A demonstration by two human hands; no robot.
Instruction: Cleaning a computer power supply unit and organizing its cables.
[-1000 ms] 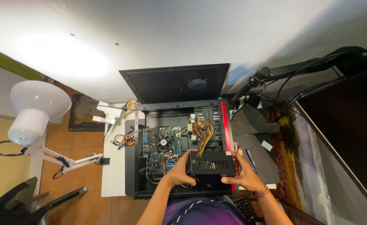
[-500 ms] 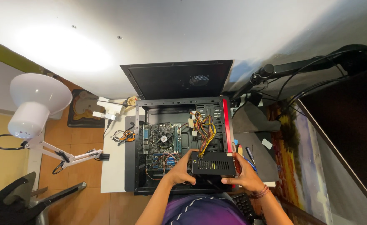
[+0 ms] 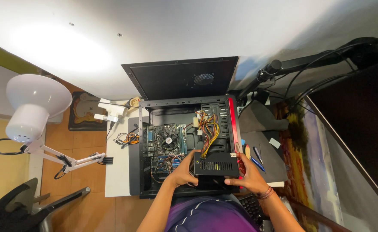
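An open black computer case (image 3: 144, 129) lies flat on a white desk. Inside are a green motherboard with a round cooler fan (image 3: 168, 141) and a bundle of yellow, red and black cables (image 3: 209, 130). A black power supply box (image 3: 217, 165) with a vented face sits at the case's near right corner. My left hand (image 3: 183, 169) grips its left side. My right hand (image 3: 245, 174) holds its right side and lower edge. The cable bundle runs up from the box into the case.
The case's black side panel (image 3: 176, 77) leans against the wall behind. A white desk lamp (image 3: 32, 105) on a jointed arm stands at left. Screwdrivers (image 3: 256, 157) lie on a dark mat (image 3: 266, 148) right of the case. A monitor arm (image 3: 309, 64) and a black screen (image 3: 360, 124) fill the right.
Both hands stay on the power supply box with little shift; the view has drifted slightly.
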